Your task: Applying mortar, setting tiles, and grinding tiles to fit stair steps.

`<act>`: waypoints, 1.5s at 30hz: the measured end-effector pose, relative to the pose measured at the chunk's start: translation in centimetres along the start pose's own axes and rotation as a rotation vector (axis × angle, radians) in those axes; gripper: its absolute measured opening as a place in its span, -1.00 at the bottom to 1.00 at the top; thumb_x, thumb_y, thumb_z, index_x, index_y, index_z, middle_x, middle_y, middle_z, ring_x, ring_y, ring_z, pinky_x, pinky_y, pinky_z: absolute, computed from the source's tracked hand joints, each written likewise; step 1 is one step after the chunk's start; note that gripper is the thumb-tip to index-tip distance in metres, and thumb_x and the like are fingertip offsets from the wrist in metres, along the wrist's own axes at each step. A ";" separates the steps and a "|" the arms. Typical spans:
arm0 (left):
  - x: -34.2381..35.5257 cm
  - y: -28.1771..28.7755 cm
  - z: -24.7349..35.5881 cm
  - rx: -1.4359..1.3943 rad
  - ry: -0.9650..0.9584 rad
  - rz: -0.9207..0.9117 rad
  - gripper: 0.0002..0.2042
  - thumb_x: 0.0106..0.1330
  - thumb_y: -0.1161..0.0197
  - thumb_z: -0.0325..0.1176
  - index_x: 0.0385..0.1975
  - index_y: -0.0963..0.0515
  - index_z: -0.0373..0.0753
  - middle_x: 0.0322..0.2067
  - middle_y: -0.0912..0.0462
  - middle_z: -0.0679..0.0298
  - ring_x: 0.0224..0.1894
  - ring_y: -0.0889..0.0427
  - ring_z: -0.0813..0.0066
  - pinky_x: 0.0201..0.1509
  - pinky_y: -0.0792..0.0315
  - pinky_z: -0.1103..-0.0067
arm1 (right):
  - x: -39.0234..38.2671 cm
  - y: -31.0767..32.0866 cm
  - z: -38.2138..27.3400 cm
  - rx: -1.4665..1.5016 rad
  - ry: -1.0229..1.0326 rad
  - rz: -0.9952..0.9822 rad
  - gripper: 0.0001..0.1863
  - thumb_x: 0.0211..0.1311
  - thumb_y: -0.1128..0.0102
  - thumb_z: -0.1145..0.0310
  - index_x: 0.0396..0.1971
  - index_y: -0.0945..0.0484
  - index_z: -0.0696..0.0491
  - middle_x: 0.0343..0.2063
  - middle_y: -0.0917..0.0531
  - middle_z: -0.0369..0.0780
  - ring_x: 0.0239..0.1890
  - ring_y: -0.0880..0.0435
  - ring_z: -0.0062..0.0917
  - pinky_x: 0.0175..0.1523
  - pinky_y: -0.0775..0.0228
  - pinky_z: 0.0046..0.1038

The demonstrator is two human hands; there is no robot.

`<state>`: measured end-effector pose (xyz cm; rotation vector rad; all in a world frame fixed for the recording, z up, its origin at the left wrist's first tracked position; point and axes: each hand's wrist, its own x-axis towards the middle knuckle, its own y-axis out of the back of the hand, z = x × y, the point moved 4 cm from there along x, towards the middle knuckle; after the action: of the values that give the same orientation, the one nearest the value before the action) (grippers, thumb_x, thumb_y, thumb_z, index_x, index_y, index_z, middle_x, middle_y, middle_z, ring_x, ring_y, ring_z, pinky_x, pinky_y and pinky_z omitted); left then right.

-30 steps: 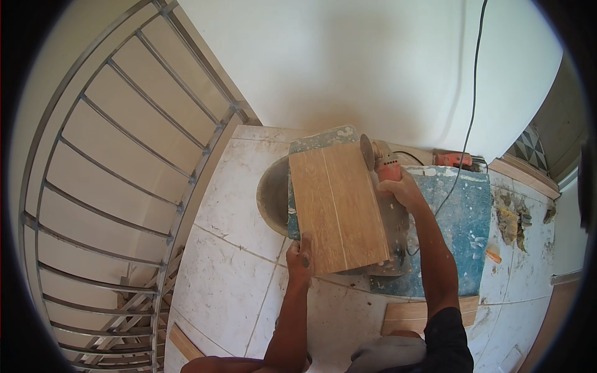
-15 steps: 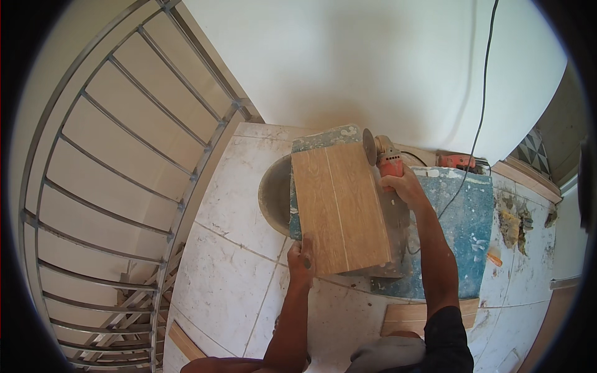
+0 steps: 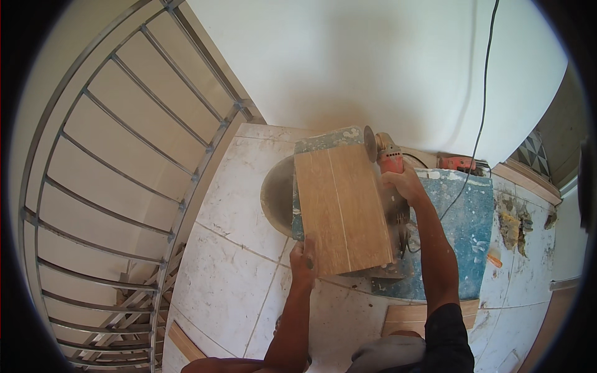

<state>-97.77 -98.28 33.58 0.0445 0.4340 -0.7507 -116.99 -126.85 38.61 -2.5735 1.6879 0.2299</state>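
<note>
With my right hand (image 3: pixel 405 184) I grip a red angle grinder (image 3: pixel 392 163) by its body. Its round disc (image 3: pixel 371 144) stands on edge at the far right corner of a wood-patterned tile (image 3: pixel 341 211); whether it touches the tile I cannot tell. My left hand (image 3: pixel 303 256) is closed on the tile's near left edge, thumb on top. The tile, marked by a pale lengthwise line, lies tilted over a blue, paint-spattered board (image 3: pixel 329 140) and a round grey basin (image 3: pixel 277 196).
A metal railing (image 3: pixel 118 211) runs along the left, with a white wall (image 3: pixel 373 62) ahead. Another red power tool (image 3: pixel 457 162) lies by the wall. A black cord (image 3: pixel 482 105) hangs down on the right. A blue sheet (image 3: pixel 463 236) and a tile piece (image 3: pixel 407 316) lie on the floor.
Everything shifts very slightly in the view. Haze beneath the tile's right side is thinner, and dark items under it show more clearly. Both hands keep their holds.
</note>
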 end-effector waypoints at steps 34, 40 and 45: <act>-0.1 -0.3 0.3 -0.028 -0.072 -0.046 -0.45 0.42 -0.18 0.07 0.01 -0.48 -0.41 -0.13 -0.61 0.24 -0.07 -0.53 0.53 0.10 -0.38 0.59 | -8.3 5.4 -0.9 -0.209 0.097 0.225 -0.10 -0.11 -0.49 0.26 0.14 -0.04 0.13 -0.25 -0.65 -0.08 -0.27 -0.67 -0.43 -0.13 -0.53 -0.43; -0.6 -0.5 0.4 0.063 -0.069 -0.022 -0.43 0.42 -0.17 0.07 0.01 -0.47 -0.46 -0.14 -0.61 0.20 -0.10 -0.57 0.46 0.06 -0.43 0.55 | -13.2 6.8 -1.3 0.009 0.168 0.236 -0.26 -0.03 -0.53 0.33 -0.01 -0.12 0.08 -0.26 -0.63 -0.09 -0.31 -0.67 -0.52 -0.23 -0.59 -0.46; 0.4 -0.2 -0.9 0.070 -0.080 -0.014 -0.49 0.40 -0.19 0.08 -0.11 -0.49 -0.38 -0.23 -0.59 0.29 -0.17 -0.54 0.52 -0.03 -0.41 0.57 | -16.6 9.5 0.0 0.188 0.169 0.256 -0.30 0.00 -0.51 0.39 0.00 -0.14 0.07 -0.19 -0.61 -0.06 -0.28 -0.68 -0.48 -0.21 -0.61 -0.43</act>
<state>-97.97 -98.49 32.59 0.0769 0.3315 -0.7787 -132.12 -115.62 41.55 -2.2971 1.9894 -0.1347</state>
